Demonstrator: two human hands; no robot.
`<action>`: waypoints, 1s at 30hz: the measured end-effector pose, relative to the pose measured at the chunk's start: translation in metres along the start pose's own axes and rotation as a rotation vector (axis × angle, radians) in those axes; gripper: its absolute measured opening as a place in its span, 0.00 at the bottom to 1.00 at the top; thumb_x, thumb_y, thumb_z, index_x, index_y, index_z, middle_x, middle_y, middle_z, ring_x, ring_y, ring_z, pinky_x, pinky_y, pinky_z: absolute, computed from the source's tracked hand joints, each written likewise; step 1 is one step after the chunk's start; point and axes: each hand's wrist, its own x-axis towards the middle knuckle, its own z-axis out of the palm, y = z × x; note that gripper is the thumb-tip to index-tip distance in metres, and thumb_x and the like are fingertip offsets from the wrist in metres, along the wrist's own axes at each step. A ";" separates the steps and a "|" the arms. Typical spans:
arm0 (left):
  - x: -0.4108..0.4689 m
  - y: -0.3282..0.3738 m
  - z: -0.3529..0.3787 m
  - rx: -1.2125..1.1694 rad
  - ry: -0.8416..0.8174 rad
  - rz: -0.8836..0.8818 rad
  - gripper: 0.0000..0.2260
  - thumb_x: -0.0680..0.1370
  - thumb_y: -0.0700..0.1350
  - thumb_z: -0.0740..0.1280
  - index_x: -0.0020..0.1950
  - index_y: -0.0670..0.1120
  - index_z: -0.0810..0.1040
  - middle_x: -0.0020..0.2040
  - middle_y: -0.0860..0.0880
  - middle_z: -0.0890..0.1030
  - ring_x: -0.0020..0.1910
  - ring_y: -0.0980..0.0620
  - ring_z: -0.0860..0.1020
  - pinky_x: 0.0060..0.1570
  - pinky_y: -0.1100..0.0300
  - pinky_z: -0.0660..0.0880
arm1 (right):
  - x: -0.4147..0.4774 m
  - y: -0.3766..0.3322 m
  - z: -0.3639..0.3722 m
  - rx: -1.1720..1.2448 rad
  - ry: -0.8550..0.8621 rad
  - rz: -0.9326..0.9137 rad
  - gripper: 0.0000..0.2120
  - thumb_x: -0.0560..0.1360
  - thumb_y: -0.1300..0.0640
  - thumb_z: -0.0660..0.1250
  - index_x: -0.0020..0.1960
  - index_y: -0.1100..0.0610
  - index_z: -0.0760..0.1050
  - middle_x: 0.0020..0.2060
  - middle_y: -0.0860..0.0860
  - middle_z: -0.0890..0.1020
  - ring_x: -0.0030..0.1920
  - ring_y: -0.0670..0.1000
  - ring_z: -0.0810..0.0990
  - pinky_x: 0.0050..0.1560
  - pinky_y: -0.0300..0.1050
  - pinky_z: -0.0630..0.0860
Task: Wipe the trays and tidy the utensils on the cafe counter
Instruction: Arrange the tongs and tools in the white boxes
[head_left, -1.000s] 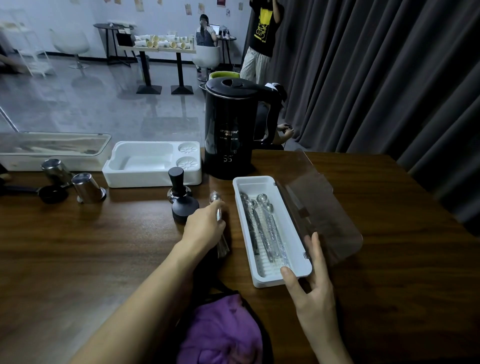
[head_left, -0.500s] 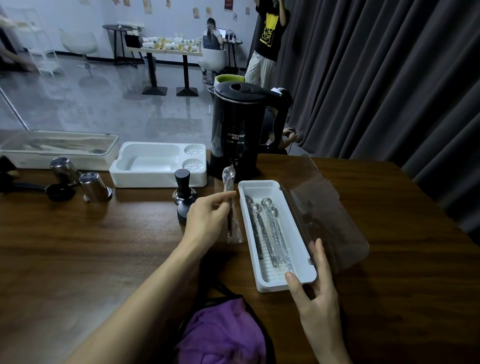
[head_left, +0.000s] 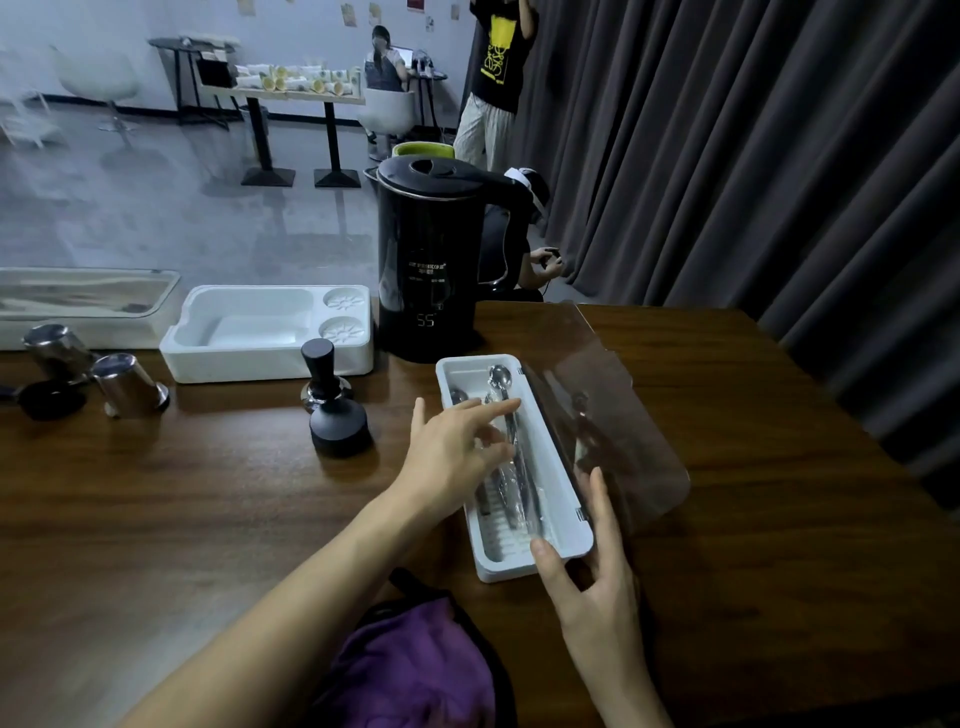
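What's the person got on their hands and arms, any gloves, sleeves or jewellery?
Nothing worn that shows. The left hand and the right hand are bare: no gloves, rings or bracelets. The left forearm is bare to the frame edge, with no sleeve or watch in view. Of the right arm only the bare wrist shows.

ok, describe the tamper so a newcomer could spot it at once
Find the tall black kettle at the back of the wooden counter. Left of its base, in front of the white foam tray, stands the tamper. It alone pairs a black knob handle with a shiny metal base; the squat puck before it is all black.
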 end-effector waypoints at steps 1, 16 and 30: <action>0.003 0.001 0.002 0.031 -0.026 0.008 0.25 0.79 0.50 0.70 0.75 0.60 0.71 0.47 0.61 0.83 0.68 0.58 0.73 0.76 0.38 0.37 | 0.000 0.000 0.000 -0.007 0.001 0.002 0.41 0.70 0.36 0.70 0.77 0.29 0.51 0.74 0.29 0.63 0.74 0.36 0.63 0.74 0.56 0.68; 0.029 -0.005 0.025 0.551 -0.141 0.090 0.22 0.75 0.58 0.71 0.68 0.60 0.77 0.64 0.54 0.78 0.73 0.47 0.67 0.74 0.31 0.44 | 0.001 0.003 -0.001 -0.020 -0.002 0.007 0.41 0.73 0.40 0.73 0.77 0.29 0.51 0.67 0.18 0.63 0.69 0.28 0.64 0.67 0.37 0.66; 0.027 0.001 0.022 0.743 -0.224 0.092 0.27 0.75 0.69 0.64 0.71 0.60 0.70 0.61 0.51 0.81 0.74 0.44 0.66 0.73 0.32 0.46 | 0.001 0.004 -0.001 -0.004 -0.002 -0.002 0.42 0.71 0.43 0.72 0.79 0.34 0.52 0.64 0.16 0.63 0.68 0.27 0.65 0.62 0.27 0.66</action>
